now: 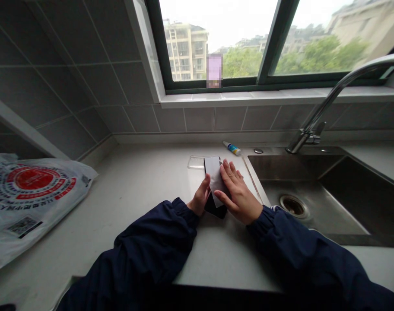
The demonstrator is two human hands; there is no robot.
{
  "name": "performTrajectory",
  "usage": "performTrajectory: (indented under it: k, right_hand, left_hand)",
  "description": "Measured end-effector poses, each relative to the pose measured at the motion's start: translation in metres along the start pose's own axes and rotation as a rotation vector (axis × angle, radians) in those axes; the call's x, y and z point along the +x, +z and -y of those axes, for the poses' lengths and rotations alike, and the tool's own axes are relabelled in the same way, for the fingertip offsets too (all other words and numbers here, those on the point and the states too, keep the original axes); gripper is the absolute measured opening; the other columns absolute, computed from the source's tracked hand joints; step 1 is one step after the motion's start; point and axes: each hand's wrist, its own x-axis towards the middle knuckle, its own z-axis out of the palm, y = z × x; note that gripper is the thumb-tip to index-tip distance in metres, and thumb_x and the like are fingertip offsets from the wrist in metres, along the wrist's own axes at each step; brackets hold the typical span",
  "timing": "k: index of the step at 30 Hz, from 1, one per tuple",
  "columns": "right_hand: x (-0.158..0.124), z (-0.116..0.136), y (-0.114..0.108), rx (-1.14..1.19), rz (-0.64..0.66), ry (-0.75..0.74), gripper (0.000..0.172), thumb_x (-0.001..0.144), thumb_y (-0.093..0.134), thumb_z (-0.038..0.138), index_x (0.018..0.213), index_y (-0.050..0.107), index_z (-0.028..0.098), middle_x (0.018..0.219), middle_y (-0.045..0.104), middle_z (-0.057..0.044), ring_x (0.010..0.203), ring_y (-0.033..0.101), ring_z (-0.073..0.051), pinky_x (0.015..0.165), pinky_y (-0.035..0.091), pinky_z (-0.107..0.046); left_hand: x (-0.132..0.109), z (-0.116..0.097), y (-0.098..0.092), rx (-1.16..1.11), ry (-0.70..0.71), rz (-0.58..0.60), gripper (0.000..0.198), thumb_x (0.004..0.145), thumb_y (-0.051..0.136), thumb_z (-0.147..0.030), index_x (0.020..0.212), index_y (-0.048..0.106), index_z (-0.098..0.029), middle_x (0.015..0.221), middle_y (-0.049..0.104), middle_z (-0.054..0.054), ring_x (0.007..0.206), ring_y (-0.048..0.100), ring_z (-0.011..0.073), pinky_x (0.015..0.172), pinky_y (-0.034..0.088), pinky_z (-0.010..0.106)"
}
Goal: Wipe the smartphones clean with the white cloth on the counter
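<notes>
A dark smartphone [215, 210] lies between my hands above the white counter, its top partly covered by a thin grey cloth [213, 167]. My left hand [201, 196] grips the phone's left edge, thumb up along the side; its other fingers are mostly hidden. Stretched flat across the cloth is my right hand [235, 190], its fingers reaching toward the phone's far right edge and its thumb pointing left over the cloth. Just behind the phone, a clear phone case [196, 162] rests on the counter, partly hidden by the phone and cloth.
A small blue, white and yellow tube [232, 148] lies by the sink's back left corner. To the right are a steel sink [333, 216] and a curved chrome tap [326, 97]. A printed white plastic bag [38, 194] sits at left. Behind runs a window sill [249, 98].
</notes>
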Motion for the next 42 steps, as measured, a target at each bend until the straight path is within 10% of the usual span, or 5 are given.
performTrajectory:
  k: [12, 24, 42]
  right_hand:
    - [0.000, 0.013, -0.004, 0.008, 0.155, -0.109, 0.080, 0.104, 0.049, 0.051, 0.167, 0.011, 0.020, 0.171, 0.016, -0.016, 0.160, 0.010, -0.032, 0.124, 0.025, -0.063]
    - [-0.001, 0.028, -0.009, 0.109, 0.250, -0.270, 0.067, 0.102, 0.056, 0.044, 0.161, 0.036, 0.020, 0.162, 0.041, -0.016, 0.155, 0.029, -0.034, 0.123, 0.030, -0.063]
    - [-0.001, 0.026, -0.012, 0.063, 0.158, -0.326, 0.043, 0.103, 0.053, 0.028, 0.144, 0.058, 0.021, 0.149, 0.060, -0.010, 0.146, 0.049, -0.026, 0.126, 0.028, -0.059]
  left_hand:
    - [-0.001, -0.005, 0.005, -0.198, -0.020, -0.112, 0.074, 0.101, 0.030, -0.066, 0.152, 0.047, -0.014, 0.142, 0.062, 0.018, 0.146, 0.045, 0.0338, 0.124, 0.028, 0.053]
    - [-0.001, -0.020, -0.001, -0.140, -0.051, -0.239, 0.103, 0.085, 0.038, -0.087, 0.152, 0.043, -0.009, 0.113, 0.072, 0.023, 0.100, 0.072, 0.0361, 0.106, 0.045, 0.056]
    - [0.006, -0.038, -0.007, -0.139, -0.036, -0.270, 0.094, 0.092, 0.021, -0.083, 0.151, 0.047, -0.014, 0.129, 0.068, 0.020, 0.118, 0.067, 0.0387, 0.108, 0.047, 0.055]
